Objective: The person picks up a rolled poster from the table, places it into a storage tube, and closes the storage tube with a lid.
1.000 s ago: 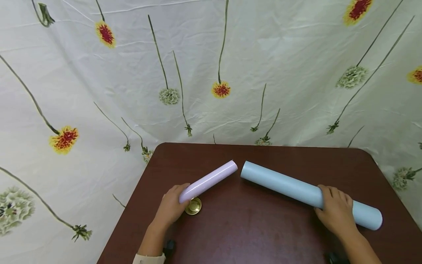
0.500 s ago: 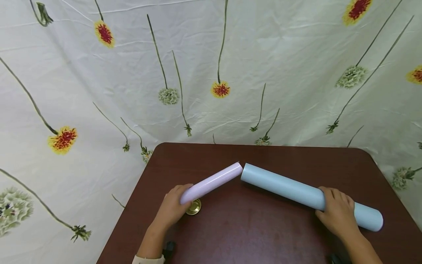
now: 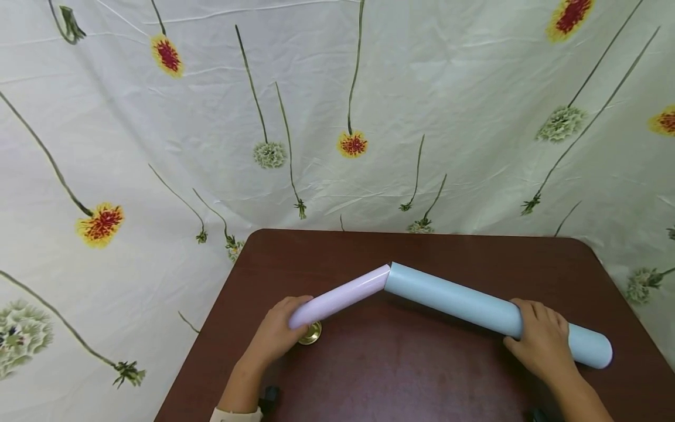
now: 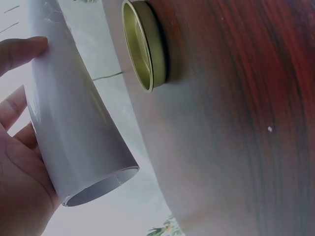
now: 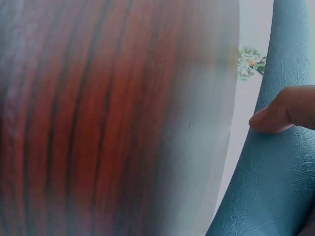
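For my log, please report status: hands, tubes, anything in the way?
Left hand grips lilac tube; right hand grips blue tube. Ends appear to meet. Gold tin near left hand, clear of ends.

Head view softly lit, faint sheen on table (image 3: 416, 363); wrist views hazy, partly washed out

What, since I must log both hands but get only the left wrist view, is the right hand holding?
Observer: The right hand grips a light blue roll.
Operator: Noted. My picture cuts off the far end of the lavender roll. Where is that end?
Observer: In the head view it is right at the end of the light blue roll farther from the right hand; I can't tell whether it goes inside.
Operator: Are the two rolls in one straight line?
Observer: No, seen from the head camera they meet at an angle, like a shallow upside-down V.
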The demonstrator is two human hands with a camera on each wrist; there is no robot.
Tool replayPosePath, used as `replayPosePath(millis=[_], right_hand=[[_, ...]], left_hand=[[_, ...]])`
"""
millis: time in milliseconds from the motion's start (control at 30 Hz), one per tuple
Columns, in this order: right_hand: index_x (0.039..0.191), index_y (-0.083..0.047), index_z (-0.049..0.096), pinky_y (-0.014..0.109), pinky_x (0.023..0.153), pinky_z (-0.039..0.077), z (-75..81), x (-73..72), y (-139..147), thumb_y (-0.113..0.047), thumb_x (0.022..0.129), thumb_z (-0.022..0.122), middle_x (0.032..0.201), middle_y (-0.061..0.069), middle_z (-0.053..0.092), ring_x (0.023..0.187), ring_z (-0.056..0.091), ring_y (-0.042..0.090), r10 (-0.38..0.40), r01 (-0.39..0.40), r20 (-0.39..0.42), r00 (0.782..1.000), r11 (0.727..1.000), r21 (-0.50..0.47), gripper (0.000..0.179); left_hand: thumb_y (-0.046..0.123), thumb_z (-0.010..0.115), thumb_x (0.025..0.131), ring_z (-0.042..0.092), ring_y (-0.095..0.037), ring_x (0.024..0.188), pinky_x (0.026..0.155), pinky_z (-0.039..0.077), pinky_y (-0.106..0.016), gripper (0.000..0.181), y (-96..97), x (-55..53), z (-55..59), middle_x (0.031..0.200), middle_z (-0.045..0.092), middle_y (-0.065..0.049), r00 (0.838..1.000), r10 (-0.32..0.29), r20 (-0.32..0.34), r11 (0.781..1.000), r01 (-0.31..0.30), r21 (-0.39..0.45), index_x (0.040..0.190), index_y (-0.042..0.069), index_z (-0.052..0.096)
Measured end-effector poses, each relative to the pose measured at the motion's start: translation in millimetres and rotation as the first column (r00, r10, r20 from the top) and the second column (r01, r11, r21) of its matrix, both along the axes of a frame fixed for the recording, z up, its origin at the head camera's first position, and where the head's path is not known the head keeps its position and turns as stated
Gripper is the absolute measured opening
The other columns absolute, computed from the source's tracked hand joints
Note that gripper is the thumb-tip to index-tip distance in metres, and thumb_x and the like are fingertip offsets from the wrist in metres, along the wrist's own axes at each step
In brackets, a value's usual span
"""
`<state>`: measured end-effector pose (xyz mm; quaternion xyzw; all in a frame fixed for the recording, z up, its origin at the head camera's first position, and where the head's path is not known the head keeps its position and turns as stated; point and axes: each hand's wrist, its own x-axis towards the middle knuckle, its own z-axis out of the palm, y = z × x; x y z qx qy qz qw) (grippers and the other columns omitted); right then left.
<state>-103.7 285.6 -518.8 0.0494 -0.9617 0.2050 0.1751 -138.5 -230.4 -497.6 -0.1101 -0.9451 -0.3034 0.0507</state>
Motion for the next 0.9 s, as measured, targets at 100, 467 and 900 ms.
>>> replayPosePath(millis=[100, 467, 900], right_hand=[[0.128, 0.001, 0.053, 0.068, 0.094, 0.025, -0.8, 0.4, 0.5, -0.006, 0.059, 0.088, 0.121, 0.029, 0.055, 0.111, 0.046, 0.050, 0.004, -0.004, -0.011, 1.000, 1.000, -0.004, 0.078], [0.127, 0.000, 0.054, 0.066, 0.093, 0.026, -3.1, 2.0, 5.4, -0.005, 0.058, 0.088, 0.119, 0.027, 0.057, 0.111, 0.048, 0.045, 0.044, -0.044, -0.018, 0.999, 0.999, -0.012, 0.077], [0.129, -0.002, 0.054, 0.065, 0.095, 0.024, -3.1, 1.8, 8.3, -0.004, 0.057, 0.088, 0.120, 0.025, 0.056, 0.112, 0.048, 0.043, 0.066, -0.066, -0.026, 0.997, 0.998, -0.010, 0.079]], left_hand=[[0.010, 0.081, 0.078, 0.065, -0.021, 0.108, 0.089, 0.051, -0.045, 0.053, -1.1, -0.4, 1.1, 0.121, 0.070, -0.002, 1.000, -0.014, 0.004, 1.000, 0.014, 0.000, 0.129, 0.018, 0.068], [0.010, 0.082, 0.080, 0.065, -0.019, 0.112, 0.092, 0.051, -0.044, 0.050, -7.0, 0.3, 7.9, 0.123, 0.069, 0.003, 0.998, -0.060, 0.011, 0.998, 0.060, 0.002, 0.127, 0.021, 0.069], [0.013, 0.085, 0.078, 0.064, -0.026, 0.117, 0.101, 0.043, -0.055, 0.053, -7.5, -1.1, 11.9, 0.126, 0.071, 0.002, 0.995, -0.087, -0.047, 0.996, 0.086, -0.033, 0.128, 0.023, 0.070]])
